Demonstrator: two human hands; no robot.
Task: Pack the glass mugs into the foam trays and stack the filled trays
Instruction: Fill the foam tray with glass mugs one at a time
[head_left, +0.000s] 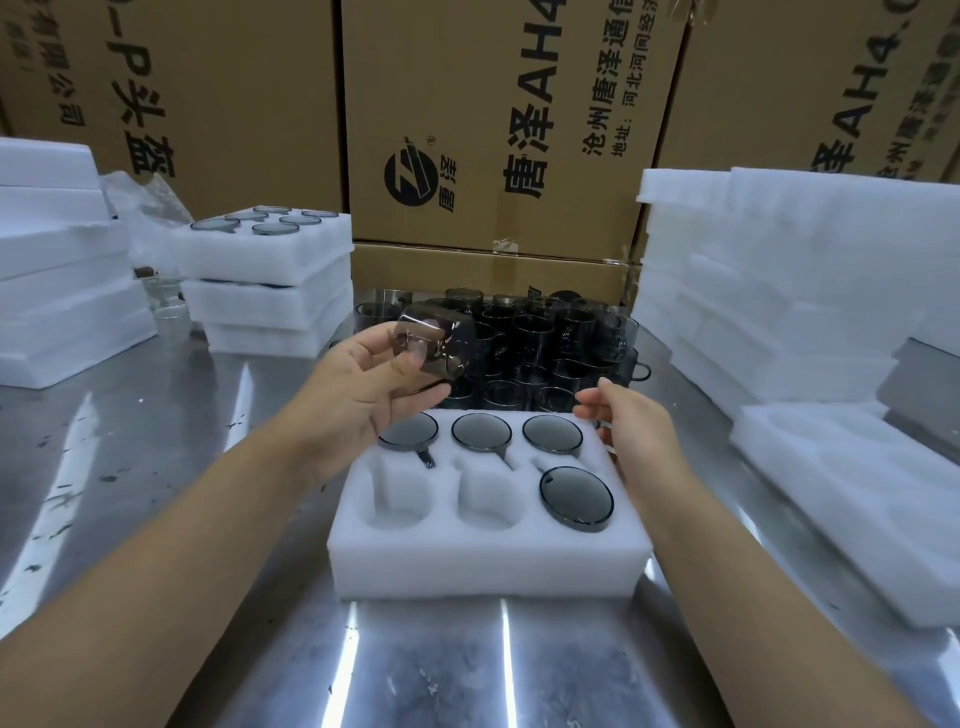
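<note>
At the centre of the frame the left hand (363, 395) holds a smoky glass mug (434, 340) tilted above the far left corner of the foam tray (488, 566). Its grip is closed round the mug's body, thumb on the near side, likely so the mug can be turned mouth-up before it goes down. The right hand (631, 431) sits at the tray's far right corner with a loose, empty grip and relaxed fingers. It is probably steadying the light foam, though contact is not clear. Four pockets already hold mugs, the whole back row and the front right one. The front left pocket (397, 499) and front middle pocket (488, 501) are still bare, so the held mug belongs in one of them. The loose mugs (545, 343) stand just behind the tray on the counter (156, 467), close to reach. The filled trays (270, 275) are stacked at the upper left.
</note>
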